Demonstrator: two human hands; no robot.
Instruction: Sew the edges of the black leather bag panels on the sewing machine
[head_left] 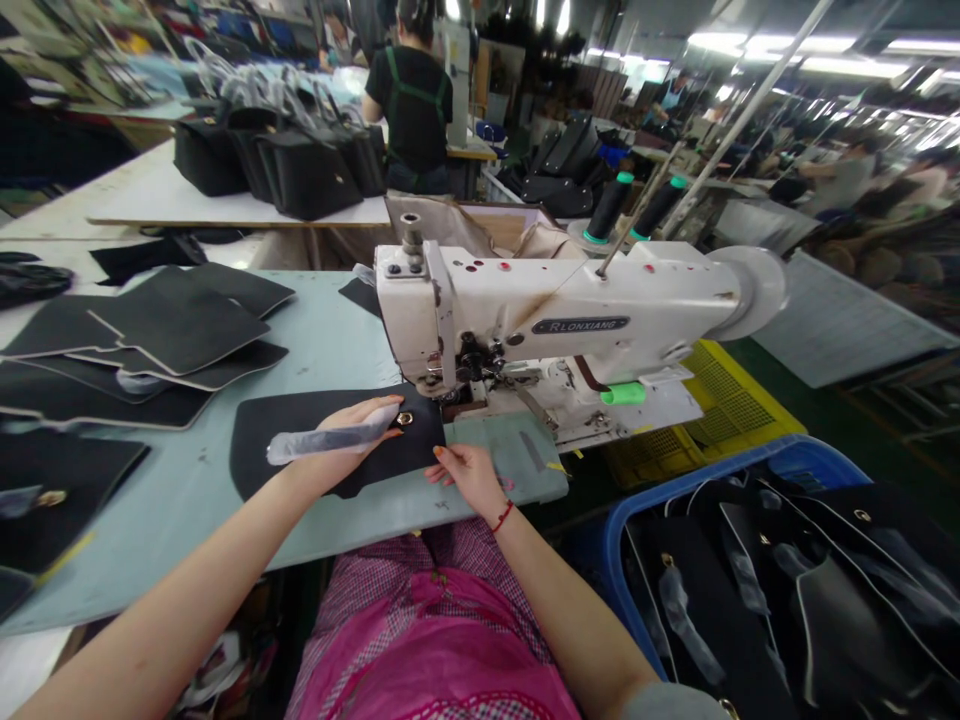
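A black leather-like panel (277, 430) with a gold-coloured metal fitting (405, 418) lies on the pale blue-green sewing table (322, 535). Its far right part is by the needle area of a white sewing machine (480, 300). My left hand (345, 445) rests on the panel, fingers stretched out toward the fitting. Over the back of that hand lies a strap in clear plastic wrap (326, 438). At the panel's near right corner is my right hand (469, 475), fingers loosely bent and apart. The needle tip is too small to make out.
Several black panels (187, 320) are piled on the left. At the right stands a blue tub (622, 520) full of similar panels, beside a yellow crate (720, 400). Black bags (300, 165) and a person (412, 100) are beyond the machine.
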